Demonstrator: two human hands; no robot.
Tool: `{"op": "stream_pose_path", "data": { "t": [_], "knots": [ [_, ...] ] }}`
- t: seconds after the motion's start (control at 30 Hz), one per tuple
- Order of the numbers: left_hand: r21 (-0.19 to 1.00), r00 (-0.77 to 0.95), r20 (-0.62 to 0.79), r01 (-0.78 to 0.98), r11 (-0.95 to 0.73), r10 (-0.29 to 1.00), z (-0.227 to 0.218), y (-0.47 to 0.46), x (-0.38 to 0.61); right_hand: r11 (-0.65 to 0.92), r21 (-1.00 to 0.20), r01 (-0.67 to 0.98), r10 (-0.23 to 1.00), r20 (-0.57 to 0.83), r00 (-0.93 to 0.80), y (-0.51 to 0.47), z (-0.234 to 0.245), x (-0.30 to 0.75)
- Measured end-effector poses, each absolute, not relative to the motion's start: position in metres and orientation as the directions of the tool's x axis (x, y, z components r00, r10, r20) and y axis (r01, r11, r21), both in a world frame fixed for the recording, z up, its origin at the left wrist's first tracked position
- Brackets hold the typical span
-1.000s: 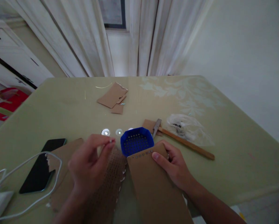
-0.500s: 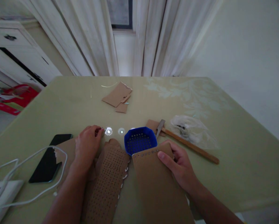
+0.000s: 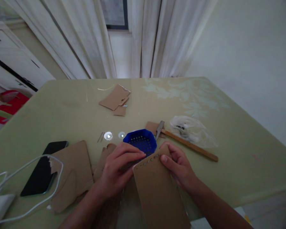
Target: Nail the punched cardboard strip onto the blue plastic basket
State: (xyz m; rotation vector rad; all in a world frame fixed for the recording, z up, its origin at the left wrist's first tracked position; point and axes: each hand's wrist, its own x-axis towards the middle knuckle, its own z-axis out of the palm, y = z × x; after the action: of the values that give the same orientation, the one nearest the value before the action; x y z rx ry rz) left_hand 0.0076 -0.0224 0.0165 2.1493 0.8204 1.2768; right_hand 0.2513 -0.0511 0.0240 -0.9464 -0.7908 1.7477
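Observation:
My right hand [image 3: 178, 163] grips the top right corner of a brown cardboard strip [image 3: 159, 190], thumb on the front face. A row of small round holes or studs runs along the strip's upper edge; which they are I cannot tell. At that edge's left end is my left hand [image 3: 121, 168], its fingers pressed together. Whatever is between those fingertips is hidden. Just behind both hands sits a blue perforated tray [image 3: 146, 143]. Under my left forearm lies a second piece of cardboard [image 3: 103, 159], mostly covered. Two thin nail-like pins [image 3: 100, 137] rest to the left of the tray.
A hammer [image 3: 190, 145] lies at the right, its head on a cardboard scrap, beside a clear plastic bag [image 3: 193, 132]. Cardboard scraps [image 3: 115, 98] are farther back. At left are a phone [image 3: 44, 170], torn cardboard [image 3: 73, 175] and a white cable [image 3: 59, 181].
My left hand has moved right from beside the pins to the strip's upper edge, uncovering the pins and torn cardboard. My right hand keeps its grip. The view has shifted slightly.

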Motion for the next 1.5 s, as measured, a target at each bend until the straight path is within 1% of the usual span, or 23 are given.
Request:
{"op": "stream_pose_path", "data": {
  "t": [0.07,0.17,0.23,0.43,0.57,0.73,0.83,0.93,1.0,1.17,1.27,1.5],
  "knots": [
    [0.667,0.314,0.618,0.274,-0.692,0.720,0.014,-0.022,0.007,-0.344,-0.831,-0.436,0.934,-0.258,-0.245,-0.052,0.024,0.251],
    [0.623,0.261,0.670,0.312,-0.717,0.695,0.014,-0.021,0.006,-0.347,-0.834,-0.429,0.934,-0.267,-0.236,-0.052,0.024,0.250],
    [0.609,0.247,0.693,0.304,-0.733,0.678,0.015,-0.022,0.007,-0.335,-0.853,-0.400,0.938,-0.262,-0.227,-0.051,0.025,0.250],
    [0.620,0.213,0.711,0.258,-0.741,0.670,0.008,-0.030,0.011,-0.275,-0.922,-0.274,0.953,-0.222,-0.207,-0.046,0.031,0.251],
    [0.606,0.185,0.733,0.258,-0.752,0.655,0.004,-0.032,0.012,-0.282,-0.924,-0.259,0.947,-0.225,-0.227,-0.047,0.038,0.251],
    [0.560,0.165,0.773,0.273,-0.782,0.612,0.018,-0.034,0.017,-0.308,-0.915,-0.261,0.937,-0.245,-0.248,-0.051,0.039,0.249],
    [0.557,0.172,0.773,0.274,-0.784,0.610,0.020,-0.035,0.017,-0.311,-0.917,-0.250,0.936,-0.251,-0.246,-0.053,0.039,0.249],
    [0.561,0.205,0.761,0.270,-0.783,0.616,0.015,-0.033,0.016,-0.265,-0.939,-0.218,0.952,-0.219,-0.215,-0.055,0.041,0.252],
    [0.583,0.227,0.735,0.272,-0.766,0.639,0.010,-0.030,0.015,-0.237,-0.949,-0.211,0.961,-0.196,-0.195,-0.056,0.042,0.253],
    [0.630,0.249,0.688,0.261,-0.731,0.682,0.008,-0.026,0.014,-0.235,-0.930,-0.284,0.966,-0.190,-0.178,-0.057,0.041,0.255],
    [0.635,0.238,0.697,0.236,-0.736,0.677,0.010,-0.028,0.014,-0.250,-0.929,-0.274,0.961,-0.202,-0.191,-0.056,0.042,0.254],
    [0.628,0.198,0.711,0.252,-0.736,0.675,0.011,-0.032,0.015,-0.230,-0.952,-0.203,0.963,-0.192,-0.190,-0.055,0.045,0.251]
  ]
}}
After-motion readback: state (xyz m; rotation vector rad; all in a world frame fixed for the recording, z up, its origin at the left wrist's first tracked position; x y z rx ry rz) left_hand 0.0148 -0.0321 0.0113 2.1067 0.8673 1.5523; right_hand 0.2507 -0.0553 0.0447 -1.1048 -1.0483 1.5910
